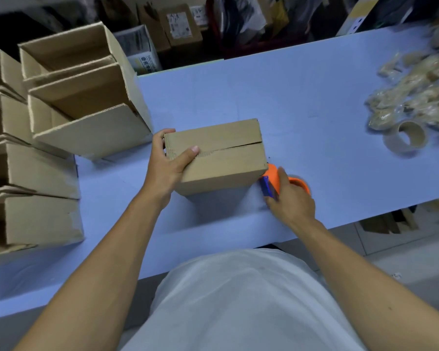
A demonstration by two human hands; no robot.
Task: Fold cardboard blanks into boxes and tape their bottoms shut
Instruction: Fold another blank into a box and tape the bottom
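While left hand grips cardboard box on table, fingers curled round its end, right hand clutches tape dispenser at box corner. Taping step. Next: probably pull tape along bottom seam.

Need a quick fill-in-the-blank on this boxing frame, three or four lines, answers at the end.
1. The left hand grips the ____ end of the cardboard box.
2. The right hand holds an ____ tape dispenser at the box's right end.
3. The empty tape core lies on the ____ side of the blue table.
4. The finished open boxes are stacked to the person's ____.

Answers: left; orange; right; left
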